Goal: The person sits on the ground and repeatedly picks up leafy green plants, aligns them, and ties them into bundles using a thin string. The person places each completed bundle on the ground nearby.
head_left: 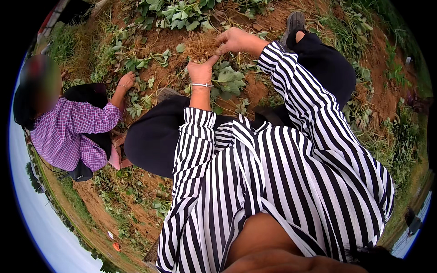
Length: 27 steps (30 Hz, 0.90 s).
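My left hand (201,70), with a silver bangle at the wrist, reaches down onto a clump of dry straw-coloured roots and stems (200,45) on the red-brown soil; its fingers are closed on the stems. My right hand (234,40) pinches the same clump from the right. A low leafy green plant (227,78) grows just below both hands. My black-and-white striped sleeves and black trousers fill the lower middle of the view.
A second person in a purple checked shirt (73,132) squats at the left, one hand (126,81) on the ground among leaves. More green plants (177,13) line the top. My grey shoe (293,22) rests on soil at upper right.
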Tool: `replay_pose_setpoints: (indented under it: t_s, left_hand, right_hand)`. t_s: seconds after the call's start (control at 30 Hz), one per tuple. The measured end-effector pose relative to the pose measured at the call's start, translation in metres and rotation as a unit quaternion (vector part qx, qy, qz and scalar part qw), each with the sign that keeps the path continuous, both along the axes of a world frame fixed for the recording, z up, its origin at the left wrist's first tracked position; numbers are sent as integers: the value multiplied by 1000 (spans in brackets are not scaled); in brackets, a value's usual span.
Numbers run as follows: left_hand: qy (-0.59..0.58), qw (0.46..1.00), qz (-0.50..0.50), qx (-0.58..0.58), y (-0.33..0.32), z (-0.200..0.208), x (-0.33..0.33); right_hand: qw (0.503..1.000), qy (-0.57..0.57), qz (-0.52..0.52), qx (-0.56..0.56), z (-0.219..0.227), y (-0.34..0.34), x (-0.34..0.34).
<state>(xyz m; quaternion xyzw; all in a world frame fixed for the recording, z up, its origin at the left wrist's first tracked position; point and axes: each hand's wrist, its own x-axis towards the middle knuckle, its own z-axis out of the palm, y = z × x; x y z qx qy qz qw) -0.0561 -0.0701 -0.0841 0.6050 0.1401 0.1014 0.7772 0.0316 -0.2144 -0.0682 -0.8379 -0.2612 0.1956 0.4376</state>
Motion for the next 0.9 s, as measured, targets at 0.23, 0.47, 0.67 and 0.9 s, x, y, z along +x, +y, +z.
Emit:
replay_pose_setpoints:
  t_s: [0.23,0.47,0.67,0.9]
  left_hand:
    - [59,994,73,-48,11,-8,4]
    - [117,978,109,-131,17,-14,4]
    - [84,985,61,-135,-1,-1,1]
    - [137,971,13,-197,5,-7,6]
  right_hand:
    - [866,226,-330,302,-15,-39,6]
    - [877,256,-287,287,-31,-61,-2]
    - [921,284,-169,206,2,-12,-28]
    - [954,169,-148,199,-2,-18,-23]
